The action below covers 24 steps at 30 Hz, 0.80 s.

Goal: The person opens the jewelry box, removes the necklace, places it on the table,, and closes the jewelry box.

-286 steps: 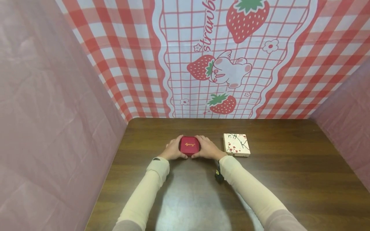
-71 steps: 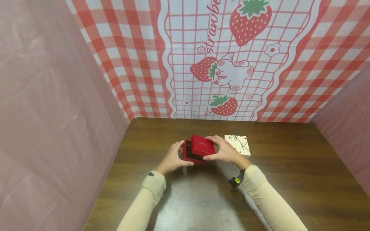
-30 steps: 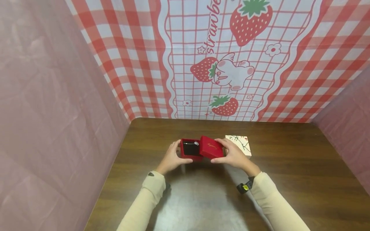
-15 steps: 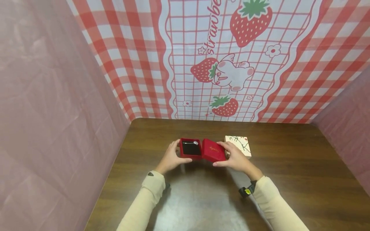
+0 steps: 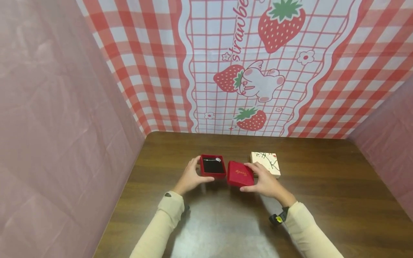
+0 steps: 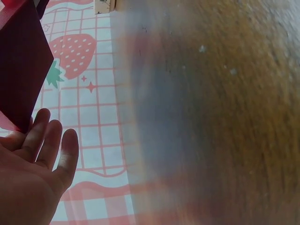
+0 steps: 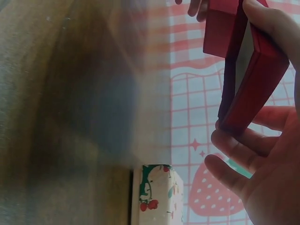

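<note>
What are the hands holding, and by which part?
The left hand holds the red box by its left end; the right hand holds the red lid by its right end.

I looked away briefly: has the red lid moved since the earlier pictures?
Yes. Judged against the flowered box in the head view, the red lid has shifted right, toward that box, and lower in the picture.

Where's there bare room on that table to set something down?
Bare table right of the floral box, left of the left hand, and between the forearms. Crowded in the middle: left hand, red box, lid, right hand and floral box sit close together.
</note>
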Available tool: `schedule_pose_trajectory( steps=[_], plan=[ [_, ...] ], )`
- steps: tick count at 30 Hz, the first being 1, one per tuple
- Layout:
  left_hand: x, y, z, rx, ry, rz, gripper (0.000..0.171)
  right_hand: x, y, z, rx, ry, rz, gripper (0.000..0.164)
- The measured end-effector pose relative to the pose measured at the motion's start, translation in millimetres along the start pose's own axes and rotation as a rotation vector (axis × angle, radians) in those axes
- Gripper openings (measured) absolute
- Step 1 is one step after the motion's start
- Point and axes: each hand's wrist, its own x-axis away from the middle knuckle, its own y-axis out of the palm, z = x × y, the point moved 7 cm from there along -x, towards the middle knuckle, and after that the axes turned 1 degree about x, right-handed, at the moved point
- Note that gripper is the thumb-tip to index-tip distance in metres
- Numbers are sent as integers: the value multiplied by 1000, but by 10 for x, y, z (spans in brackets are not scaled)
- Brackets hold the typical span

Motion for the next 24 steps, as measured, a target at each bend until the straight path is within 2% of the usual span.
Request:
schedule_pose_trajectory(
  steps=[12, 24],
  plan=[
    [31, 6, 12, 9, -1, -5, 89, 114, 49, 30, 32, 25, -7, 88],
    [26, -13, 9, 8, 5, 6, 93, 165, 93, 28, 88, -10, -10, 93]
  ],
)
